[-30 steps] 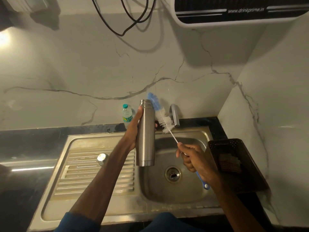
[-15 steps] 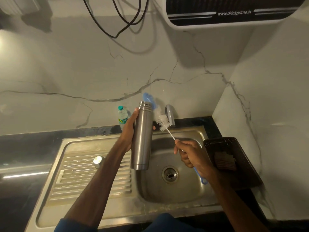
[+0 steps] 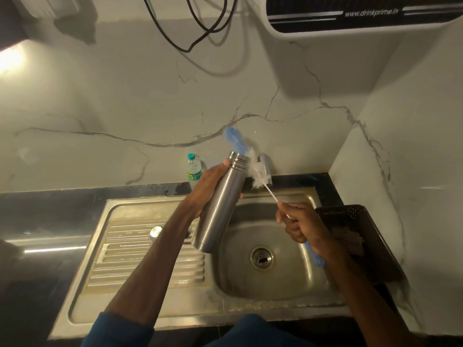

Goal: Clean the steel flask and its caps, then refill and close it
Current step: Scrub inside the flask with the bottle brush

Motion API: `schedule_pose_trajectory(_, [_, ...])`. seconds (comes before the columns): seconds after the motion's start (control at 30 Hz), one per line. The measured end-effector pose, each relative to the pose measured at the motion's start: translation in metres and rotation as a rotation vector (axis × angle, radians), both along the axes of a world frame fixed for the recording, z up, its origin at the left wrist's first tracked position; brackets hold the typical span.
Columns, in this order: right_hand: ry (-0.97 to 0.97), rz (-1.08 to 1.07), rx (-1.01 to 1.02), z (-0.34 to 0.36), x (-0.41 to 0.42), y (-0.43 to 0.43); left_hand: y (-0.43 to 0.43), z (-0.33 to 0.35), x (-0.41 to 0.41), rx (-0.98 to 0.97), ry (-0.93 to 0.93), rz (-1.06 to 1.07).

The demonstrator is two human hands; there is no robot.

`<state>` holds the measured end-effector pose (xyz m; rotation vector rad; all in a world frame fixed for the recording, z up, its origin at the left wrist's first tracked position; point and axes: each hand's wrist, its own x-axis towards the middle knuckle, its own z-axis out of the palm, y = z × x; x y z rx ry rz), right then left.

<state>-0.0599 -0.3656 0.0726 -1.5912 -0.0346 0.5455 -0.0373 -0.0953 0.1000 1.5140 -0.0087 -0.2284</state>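
Home kitchen: steel sink [image 3: 140,249] (ribbed drainboard), marble backsplash [image 3: 125,101], water purifier [image 3: 363,18].

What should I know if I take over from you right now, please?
Left hand grips the steel flask, uncapped and tilted over the sink.
Right hand holds the bottle brush by its handle, bristles beside the flask's mouth, not inside.
A round steel piece, likely a cap, lies on the drainboard.
Done: flask opened.
Left: scrub flask and caps, rinse, refill, close.
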Motion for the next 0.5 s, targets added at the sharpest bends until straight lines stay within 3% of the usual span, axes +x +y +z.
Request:
schedule_pose_trajectory(0.23, [0.003, 0.021, -0.008, -0.016, -0.001, -0.007, 0.011, -0.003, 0.010, 0.213, -0.091, -0.078])
schedule_pose_trajectory(0.33, [-0.006, -0.006, -0.036, -0.016, 0.002, -0.013, 0.017, -0.004, 0.017, 0.390, -0.185, -0.128])
schedule_pose_trajectory(0.5, [-0.117, -0.018, -0.104, -0.006, 0.013, -0.012, 0.015, 0.000, 0.020, 0.589, -0.341, -0.232])
